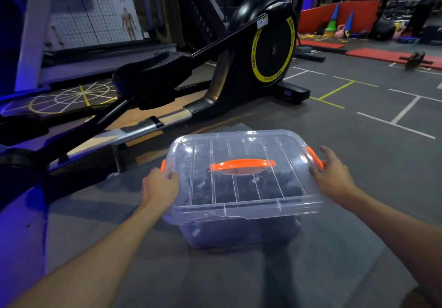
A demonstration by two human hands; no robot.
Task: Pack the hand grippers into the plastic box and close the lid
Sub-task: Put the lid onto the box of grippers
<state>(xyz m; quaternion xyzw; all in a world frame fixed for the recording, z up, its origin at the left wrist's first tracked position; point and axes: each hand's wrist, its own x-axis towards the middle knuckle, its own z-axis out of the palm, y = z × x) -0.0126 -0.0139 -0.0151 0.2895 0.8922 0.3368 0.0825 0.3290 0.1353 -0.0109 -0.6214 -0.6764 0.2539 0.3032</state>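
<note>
The clear rectangular plastic box lies crosswise between the two hands, its long axis running from the left hand to the right hand, so each short end falls to its own hand and neither is nearer. The clear ridged plastic lid already sits on top, with the dark hand grippers showing dimly through it. The left hand curls over the lid's edge, touching the small orange left latch. The right hand rests with loose, fairly straight fingers against the orange right latch, which seems not yet pressed flat (my reading, since the clear plastic blurs it). Snapping both latches inward, toward the flat orange carry handle midway between the hands, looks like the remaining step. The box rests on a plain grey surface. Beyond the left hand stands a black and yellow elliptical trainer, and beyond the right hand is a line-marked gym floor.
</note>
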